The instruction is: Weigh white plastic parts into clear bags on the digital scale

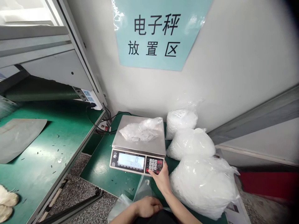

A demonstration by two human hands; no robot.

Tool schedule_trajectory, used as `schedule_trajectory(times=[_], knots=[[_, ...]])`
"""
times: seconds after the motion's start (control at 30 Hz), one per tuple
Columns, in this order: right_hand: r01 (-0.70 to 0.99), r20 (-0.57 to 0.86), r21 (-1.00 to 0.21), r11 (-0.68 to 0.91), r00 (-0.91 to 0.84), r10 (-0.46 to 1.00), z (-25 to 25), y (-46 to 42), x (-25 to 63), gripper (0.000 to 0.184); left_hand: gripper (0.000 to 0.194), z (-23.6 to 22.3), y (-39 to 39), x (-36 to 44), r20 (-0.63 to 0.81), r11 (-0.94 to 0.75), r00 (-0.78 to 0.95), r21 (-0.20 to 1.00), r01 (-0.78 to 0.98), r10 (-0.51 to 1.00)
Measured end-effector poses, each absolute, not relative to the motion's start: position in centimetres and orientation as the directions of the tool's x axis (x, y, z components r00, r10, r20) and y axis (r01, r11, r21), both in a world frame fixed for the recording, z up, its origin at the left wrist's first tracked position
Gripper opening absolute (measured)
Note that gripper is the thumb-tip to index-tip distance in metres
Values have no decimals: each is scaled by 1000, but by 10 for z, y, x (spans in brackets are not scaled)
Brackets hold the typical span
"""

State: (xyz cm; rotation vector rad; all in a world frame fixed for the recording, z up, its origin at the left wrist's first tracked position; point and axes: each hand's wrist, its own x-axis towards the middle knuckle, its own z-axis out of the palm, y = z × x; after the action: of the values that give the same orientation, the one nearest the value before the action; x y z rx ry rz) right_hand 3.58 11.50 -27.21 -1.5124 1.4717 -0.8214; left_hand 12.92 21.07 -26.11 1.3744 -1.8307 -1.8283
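An electronic scale (137, 154) stands on a low green table (102, 168). A small clear plastic bag (141, 129) lies on its steel pan. My right hand (161, 179) reaches to the scale's keypad (154, 165), fingers curled, thumb pressing at the keypad's lower edge. My left hand (147, 206) is at the bottom of the view, closed on the top of a clear empty plastic bag (130, 199) that hangs in front of the table.
Three white filled plastic bags (201, 180) lie to the right of the scale against the wall. A green workbench (42, 155) with a grey sheet stands left. A power strip (90, 99) and cables sit behind. A blue sign hangs on the wall.
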Motion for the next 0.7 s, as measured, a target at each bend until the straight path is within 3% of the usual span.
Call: schedule_trajectory(times=[0.17,0.53,0.7], knots=[[-337,-197,-932,136,153,-969,-277,104,17,52,33,-264,212,130,-474,-225,-538,857,-463,-697],[-451,-96,-890,63,51,-994,-277,88,28,47,30,-268,208,127,-491,-204,-542,840,-503,-682],[-488,29,-872,-34,18,-999,-228,92,36,52,25,-268,201,116,-431,-117,-592,862,-494,-681]])
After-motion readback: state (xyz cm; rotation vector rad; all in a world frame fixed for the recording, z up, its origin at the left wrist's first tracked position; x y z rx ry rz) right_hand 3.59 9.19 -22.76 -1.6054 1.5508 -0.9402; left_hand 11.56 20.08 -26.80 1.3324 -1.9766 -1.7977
